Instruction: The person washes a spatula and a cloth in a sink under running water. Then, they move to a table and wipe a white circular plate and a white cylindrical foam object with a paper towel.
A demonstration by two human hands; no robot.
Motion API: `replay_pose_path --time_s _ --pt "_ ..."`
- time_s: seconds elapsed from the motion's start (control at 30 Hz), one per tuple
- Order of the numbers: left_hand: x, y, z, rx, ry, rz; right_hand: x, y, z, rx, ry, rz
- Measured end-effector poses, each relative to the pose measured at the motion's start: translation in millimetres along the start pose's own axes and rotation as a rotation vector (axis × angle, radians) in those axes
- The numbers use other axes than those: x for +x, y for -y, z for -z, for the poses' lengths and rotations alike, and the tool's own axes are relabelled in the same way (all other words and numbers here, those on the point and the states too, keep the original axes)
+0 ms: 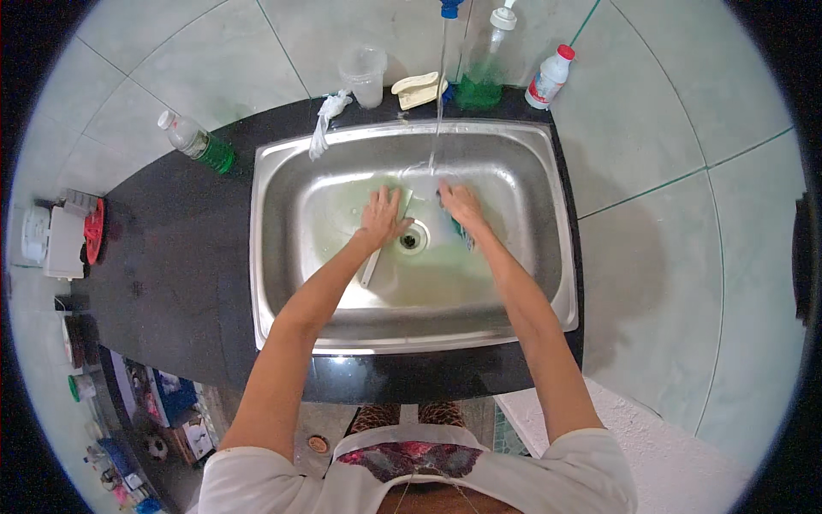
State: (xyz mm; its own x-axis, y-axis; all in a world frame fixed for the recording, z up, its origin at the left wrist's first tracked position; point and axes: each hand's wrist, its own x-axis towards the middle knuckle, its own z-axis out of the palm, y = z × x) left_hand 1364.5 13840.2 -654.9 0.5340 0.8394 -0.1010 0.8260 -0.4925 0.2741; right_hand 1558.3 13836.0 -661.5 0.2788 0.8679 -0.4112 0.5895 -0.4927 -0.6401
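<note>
In the steel sink [556,240], my left hand [382,218] lies over a long pale flat utensil [371,268], fingers spread on it near the drain [410,241]; part of the utensil is hidden under the hand. My right hand [462,207] is closed on a blue-green scrubbing cloth [462,238], right of the drain and mostly covering it. A thin stream of water [437,128] falls from a blue-tipped tap [450,8] behind my right hand. Pale green liquid spreads over the sink's bottom.
A black counter [171,274] surrounds the sink. Along the back stand a plastic cup [364,77], white cloth [330,116], cream object [418,90], green-liquid pump bottle [479,86] and red-capped bottle [548,79]. A green-liquid bottle [197,141] and red-and-white items [81,236] are left.
</note>
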Motion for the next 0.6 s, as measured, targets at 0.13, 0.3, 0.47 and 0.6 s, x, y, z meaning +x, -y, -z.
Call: replay_pose_path --time_s 0.13,0.3,0.47,0.6 --pt "8 1 -10 0.095 0.123 -0.139 -1 19 6 0.025 -0.051 0.249" --pt "32 -2 15 -0.606 -0.063 0.056 -14 57 13 0.448 -0.126 0.202" --pt "72 -84 102 -1.021 0.036 0.196 -12 83 44 0.964 0.043 -0.105" --pt "82 -102 82 -1.308 -0.306 0.319 1 107 43 1.303 0.133 0.036"
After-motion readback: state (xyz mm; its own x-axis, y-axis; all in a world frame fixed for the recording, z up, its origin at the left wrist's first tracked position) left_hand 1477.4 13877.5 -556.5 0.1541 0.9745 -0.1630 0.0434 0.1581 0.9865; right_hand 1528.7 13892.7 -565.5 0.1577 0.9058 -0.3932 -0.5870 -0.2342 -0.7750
